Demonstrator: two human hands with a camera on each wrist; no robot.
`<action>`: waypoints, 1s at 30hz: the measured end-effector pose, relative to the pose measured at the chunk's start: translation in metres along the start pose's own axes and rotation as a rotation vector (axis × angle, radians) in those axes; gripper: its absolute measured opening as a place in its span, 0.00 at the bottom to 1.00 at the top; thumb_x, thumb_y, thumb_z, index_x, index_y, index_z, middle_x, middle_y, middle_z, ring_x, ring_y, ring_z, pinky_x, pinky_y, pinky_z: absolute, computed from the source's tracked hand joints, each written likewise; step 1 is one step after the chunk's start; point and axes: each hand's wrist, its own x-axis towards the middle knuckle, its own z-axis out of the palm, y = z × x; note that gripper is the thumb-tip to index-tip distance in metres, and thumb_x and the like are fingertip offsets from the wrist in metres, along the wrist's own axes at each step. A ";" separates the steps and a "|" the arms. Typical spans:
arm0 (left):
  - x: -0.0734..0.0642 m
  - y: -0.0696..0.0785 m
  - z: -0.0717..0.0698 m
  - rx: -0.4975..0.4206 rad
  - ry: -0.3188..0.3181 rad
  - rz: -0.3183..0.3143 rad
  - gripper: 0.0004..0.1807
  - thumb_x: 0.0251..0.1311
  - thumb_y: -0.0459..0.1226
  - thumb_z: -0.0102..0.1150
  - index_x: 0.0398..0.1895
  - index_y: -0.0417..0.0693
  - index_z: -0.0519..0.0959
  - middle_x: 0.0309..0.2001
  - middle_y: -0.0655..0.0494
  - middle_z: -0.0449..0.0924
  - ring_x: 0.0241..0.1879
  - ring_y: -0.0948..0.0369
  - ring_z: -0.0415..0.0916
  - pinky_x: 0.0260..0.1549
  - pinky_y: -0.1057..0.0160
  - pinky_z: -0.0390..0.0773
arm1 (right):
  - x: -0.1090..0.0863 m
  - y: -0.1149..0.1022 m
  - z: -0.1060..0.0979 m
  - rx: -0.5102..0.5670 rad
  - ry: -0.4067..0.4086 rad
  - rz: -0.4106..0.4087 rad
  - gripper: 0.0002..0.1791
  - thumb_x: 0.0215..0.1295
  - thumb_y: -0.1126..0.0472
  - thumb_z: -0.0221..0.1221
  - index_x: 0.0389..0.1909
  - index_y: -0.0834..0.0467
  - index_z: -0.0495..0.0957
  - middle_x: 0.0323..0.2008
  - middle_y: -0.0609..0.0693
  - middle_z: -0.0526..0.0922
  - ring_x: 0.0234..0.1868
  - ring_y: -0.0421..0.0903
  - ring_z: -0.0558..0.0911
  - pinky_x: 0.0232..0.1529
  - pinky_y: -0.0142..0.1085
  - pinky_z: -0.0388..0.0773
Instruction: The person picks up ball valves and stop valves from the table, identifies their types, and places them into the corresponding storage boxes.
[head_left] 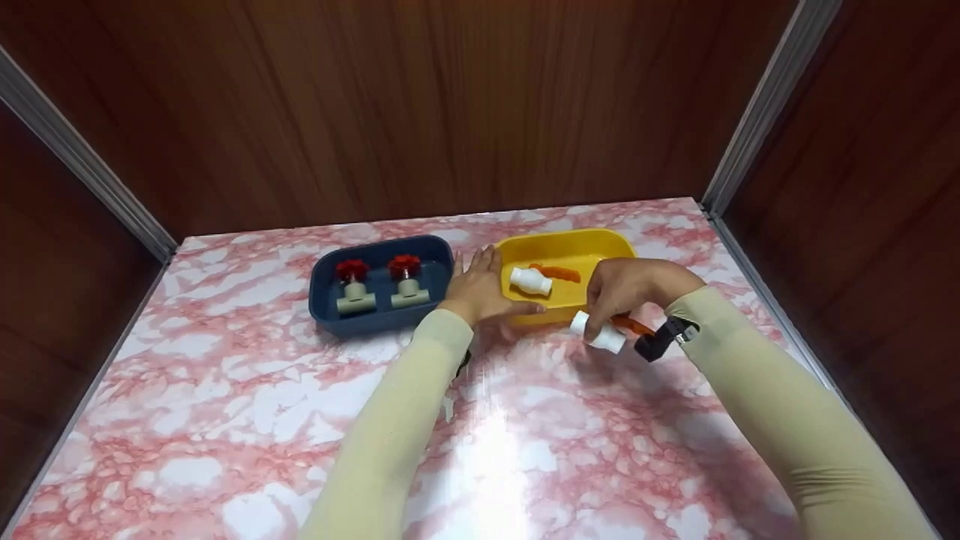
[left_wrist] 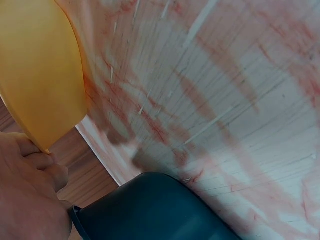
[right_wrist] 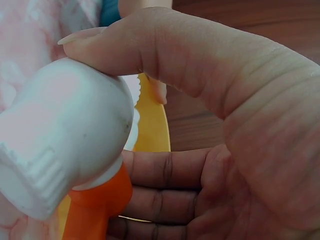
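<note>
My right hand (head_left: 626,289) grips a white ball valve (head_left: 598,334) with an orange lever, held just in front of the yellow tray (head_left: 570,251). In the right wrist view the thumb (right_wrist: 110,52) presses on the valve's round white body, and the other fingers lie behind it near the orange lever. My left hand (head_left: 480,294), fingers spread, rests at the yellow tray's left rim, its thumb along the front side. A second white ball valve (head_left: 531,281) with an orange lever lies inside that tray.
To the left stands a dark blue tray (head_left: 375,326) holding two beige valves (head_left: 355,300) with red handwheels. Both trays sit on a pink and white marbled table (head_left: 225,420). Brown wood-grain panels (head_left: 375,112) enclose the back and sides.
</note>
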 end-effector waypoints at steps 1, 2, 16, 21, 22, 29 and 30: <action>0.000 0.000 0.000 -0.003 0.001 -0.001 0.73 0.67 0.79 0.63 0.98 0.42 0.45 0.98 0.45 0.45 0.98 0.46 0.44 0.98 0.39 0.32 | 0.000 0.000 -0.001 0.001 -0.002 0.005 0.21 0.60 0.42 0.85 0.39 0.54 0.92 0.31 0.46 0.87 0.37 0.47 0.83 0.48 0.38 0.83; 0.000 0.000 0.000 -0.009 0.001 -0.002 0.73 0.67 0.78 0.64 0.98 0.42 0.45 0.98 0.45 0.45 0.98 0.46 0.43 0.98 0.39 0.31 | 0.000 0.000 -0.002 0.004 -0.004 0.012 0.21 0.60 0.42 0.85 0.40 0.54 0.92 0.31 0.46 0.87 0.38 0.47 0.84 0.50 0.38 0.83; 0.001 0.001 0.000 0.003 0.003 -0.001 0.74 0.67 0.79 0.63 0.98 0.42 0.46 0.98 0.45 0.45 0.98 0.46 0.44 0.98 0.38 0.31 | 0.003 -0.003 -0.015 -0.007 0.011 -0.002 0.20 0.62 0.46 0.84 0.40 0.57 0.92 0.32 0.46 0.89 0.38 0.46 0.84 0.49 0.39 0.86; 0.004 -0.001 0.001 0.037 -0.012 0.001 0.75 0.66 0.81 0.61 0.97 0.41 0.44 0.98 0.45 0.43 0.99 0.46 0.43 0.98 0.39 0.31 | 0.004 -0.002 -0.018 -0.001 0.020 -0.019 0.19 0.61 0.47 0.84 0.37 0.58 0.92 0.29 0.44 0.88 0.35 0.44 0.83 0.46 0.39 0.85; 0.004 -0.001 0.001 0.043 -0.016 0.001 0.76 0.66 0.81 0.61 0.97 0.40 0.44 0.98 0.44 0.43 0.99 0.46 0.42 0.98 0.39 0.31 | 0.004 -0.002 -0.018 0.000 0.021 -0.021 0.19 0.61 0.48 0.84 0.38 0.58 0.92 0.29 0.44 0.88 0.35 0.44 0.83 0.46 0.39 0.85; 0.006 -0.002 0.002 0.053 -0.016 0.001 0.76 0.65 0.82 0.61 0.97 0.40 0.44 0.98 0.44 0.42 0.99 0.46 0.43 0.98 0.38 0.32 | 0.006 -0.002 -0.025 0.022 0.004 -0.005 0.20 0.65 0.47 0.83 0.44 0.58 0.92 0.38 0.48 0.91 0.42 0.48 0.84 0.49 0.37 0.86; 0.007 -0.002 0.003 0.052 -0.016 0.001 0.76 0.65 0.82 0.61 0.97 0.40 0.44 0.98 0.44 0.42 0.99 0.46 0.43 0.98 0.38 0.31 | 0.006 -0.003 -0.026 0.028 0.001 0.000 0.20 0.66 0.46 0.82 0.44 0.58 0.92 0.38 0.48 0.91 0.42 0.48 0.84 0.50 0.37 0.86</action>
